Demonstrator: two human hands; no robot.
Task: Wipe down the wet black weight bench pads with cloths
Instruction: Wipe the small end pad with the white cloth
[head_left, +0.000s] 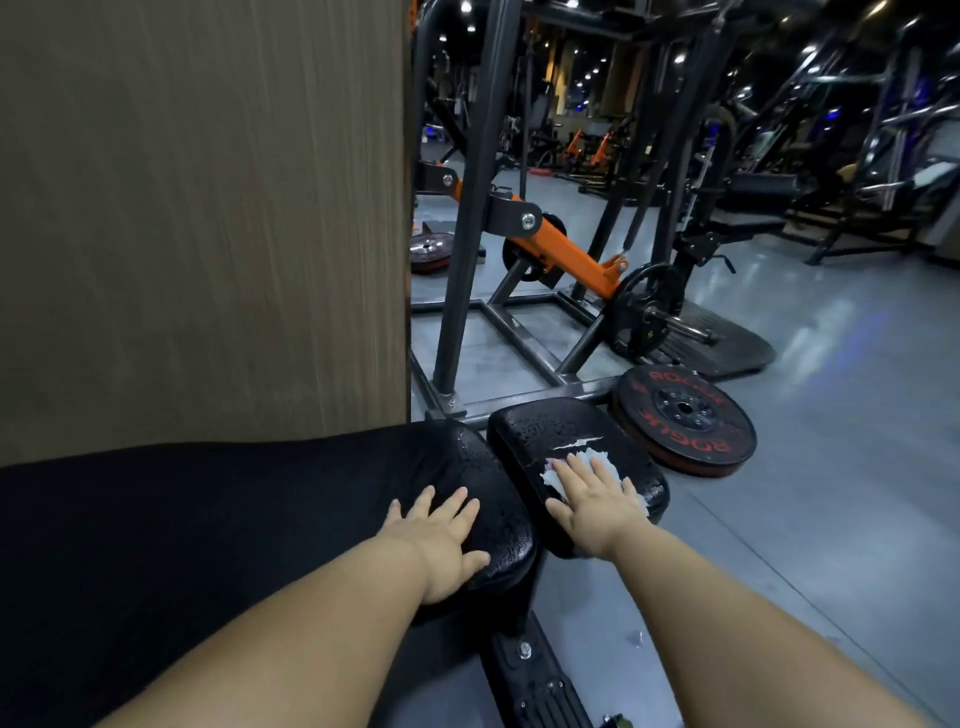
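Note:
The long black back pad (234, 509) fills the lower left, beaded with water near its right end. A smaller black seat pad (550, 431) lies just right of it, wet and with a white tear in its cover. My left hand (441, 540) rests flat on the end of the long pad, fingers spread, holding nothing. My right hand (597, 499) presses flat on a white cloth (571, 467) on the seat pad; the cloth shows around my fingers.
A brown wall panel (202, 218) rises close on the left. Beyond the pads stands a dark steel machine frame (467, 234) with an orange lever arm (566, 249). A black and red weight plate (685, 421) lies on the grey floor beside the seat pad. The bench base (535, 680) is below.

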